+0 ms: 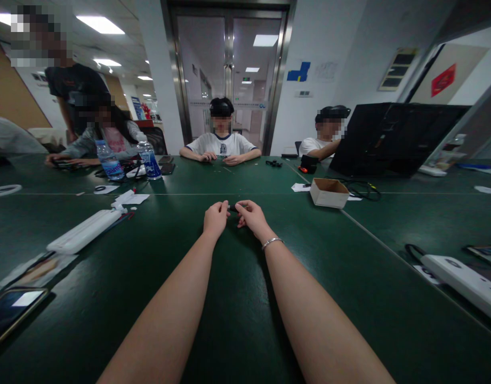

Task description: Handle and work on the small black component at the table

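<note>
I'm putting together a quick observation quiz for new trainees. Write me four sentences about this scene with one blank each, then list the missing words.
1. The silver bracelet is worn on the person's ____ wrist.
2. The tabletop beneath the left hand and right hand is dark ____.
3. The small object between those hands is ____ in colour.
4. Two plastic ____ with blue labels stand on the table.

Missing words: right; green; black; bottles.

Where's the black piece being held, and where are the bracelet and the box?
Black piece (233,208): head view, its visible middle.
Bracelet (272,241): head view, its band.
Box (329,199): head view, its near wall.
</note>
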Tool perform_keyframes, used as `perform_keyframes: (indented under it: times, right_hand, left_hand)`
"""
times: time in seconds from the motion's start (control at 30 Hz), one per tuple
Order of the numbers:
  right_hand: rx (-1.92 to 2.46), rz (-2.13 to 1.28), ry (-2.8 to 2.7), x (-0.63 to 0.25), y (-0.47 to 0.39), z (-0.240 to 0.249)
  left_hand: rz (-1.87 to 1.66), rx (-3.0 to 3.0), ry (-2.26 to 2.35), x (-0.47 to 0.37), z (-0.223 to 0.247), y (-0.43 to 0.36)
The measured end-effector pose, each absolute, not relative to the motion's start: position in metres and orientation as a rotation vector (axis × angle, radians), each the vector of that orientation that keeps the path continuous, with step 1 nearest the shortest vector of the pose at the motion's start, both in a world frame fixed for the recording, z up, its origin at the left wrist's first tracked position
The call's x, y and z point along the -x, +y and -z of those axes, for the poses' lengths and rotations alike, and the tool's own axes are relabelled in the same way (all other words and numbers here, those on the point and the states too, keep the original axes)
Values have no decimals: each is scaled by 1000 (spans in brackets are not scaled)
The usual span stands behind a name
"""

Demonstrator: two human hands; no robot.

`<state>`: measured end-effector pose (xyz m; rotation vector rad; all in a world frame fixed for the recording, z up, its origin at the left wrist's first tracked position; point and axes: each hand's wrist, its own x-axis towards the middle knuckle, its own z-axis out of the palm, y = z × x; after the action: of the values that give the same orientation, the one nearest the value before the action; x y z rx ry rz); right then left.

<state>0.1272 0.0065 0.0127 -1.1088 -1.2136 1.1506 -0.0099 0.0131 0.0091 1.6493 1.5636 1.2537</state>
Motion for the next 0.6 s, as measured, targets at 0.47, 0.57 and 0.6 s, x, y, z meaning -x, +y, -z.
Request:
perform_keyframes:
  times: [0.47,0.57,0.6]
  right_hand:
    - [1082,-1193,-1164,-129,3,-17]
    - [1084,-1194,-1136,-129,3,-18]
    - [1088,-1195,-1128,-129,4,-18]
  left_hand:
    - [-1439,-1655,1317,7,-3,20]
    - [-1487,-1662,1308,6,-5,18]
    - [-1494,-1671,1315,5,-6,17]
